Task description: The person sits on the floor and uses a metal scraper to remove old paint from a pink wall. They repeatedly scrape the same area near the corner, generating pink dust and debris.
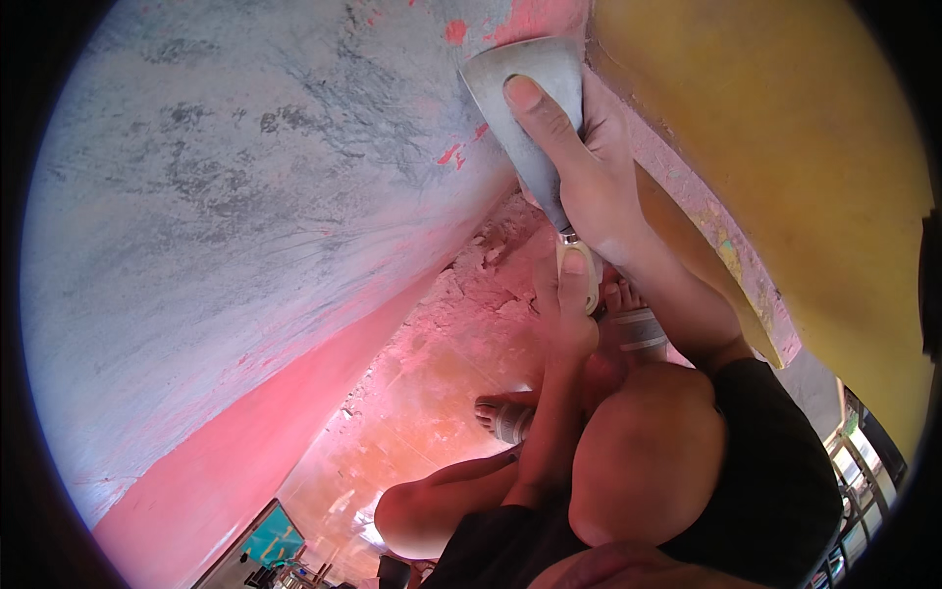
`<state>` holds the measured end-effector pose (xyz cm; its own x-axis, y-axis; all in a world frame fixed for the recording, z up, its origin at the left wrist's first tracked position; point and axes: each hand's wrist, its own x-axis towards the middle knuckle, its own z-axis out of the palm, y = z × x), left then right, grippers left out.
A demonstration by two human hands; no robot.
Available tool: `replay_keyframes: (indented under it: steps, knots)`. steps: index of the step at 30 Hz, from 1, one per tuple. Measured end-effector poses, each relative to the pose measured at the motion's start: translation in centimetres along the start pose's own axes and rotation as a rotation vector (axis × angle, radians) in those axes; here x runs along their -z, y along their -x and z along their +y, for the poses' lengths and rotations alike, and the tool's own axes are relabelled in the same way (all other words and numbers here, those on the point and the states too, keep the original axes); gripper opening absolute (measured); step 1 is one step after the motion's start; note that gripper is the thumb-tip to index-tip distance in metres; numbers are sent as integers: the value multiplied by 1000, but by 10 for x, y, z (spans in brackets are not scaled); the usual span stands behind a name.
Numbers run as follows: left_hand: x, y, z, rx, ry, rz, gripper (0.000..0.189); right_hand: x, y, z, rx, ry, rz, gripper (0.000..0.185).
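A wide scraper with a steel blade and a pale handle is held in both hands. My left hand is lower down, wrapped around the handle, its thumb lying along it. Higher up, my right hand grips the blade, thumb on the near face and the other fingers mostly hidden behind. The blade's broad edge meets the wall, close to the corner, at the border of a patch of pink paint. Much of this wall is bare grey, with small pink flecks left of the blade.
A yellow wall rises at the right, with a chipped ledge along its base. Paint debris covers the floor by the corner. My sandaled feet and bent knee are below. Furniture stands far off.
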<state>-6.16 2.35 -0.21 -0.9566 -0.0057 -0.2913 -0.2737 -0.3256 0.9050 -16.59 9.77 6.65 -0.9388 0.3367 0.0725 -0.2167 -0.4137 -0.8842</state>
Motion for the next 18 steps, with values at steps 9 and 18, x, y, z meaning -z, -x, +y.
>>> replay_keyframes:
  steps: [9, 18]
  knots:
    - [18, -3, 12, -1, -48, -258, 39, 1, 5, 7, -4, 21, 59, 40]
    - [11, 1, 10, 6, -88, -14, 43, 0, 6, 10, -32, -24, 42, 39]
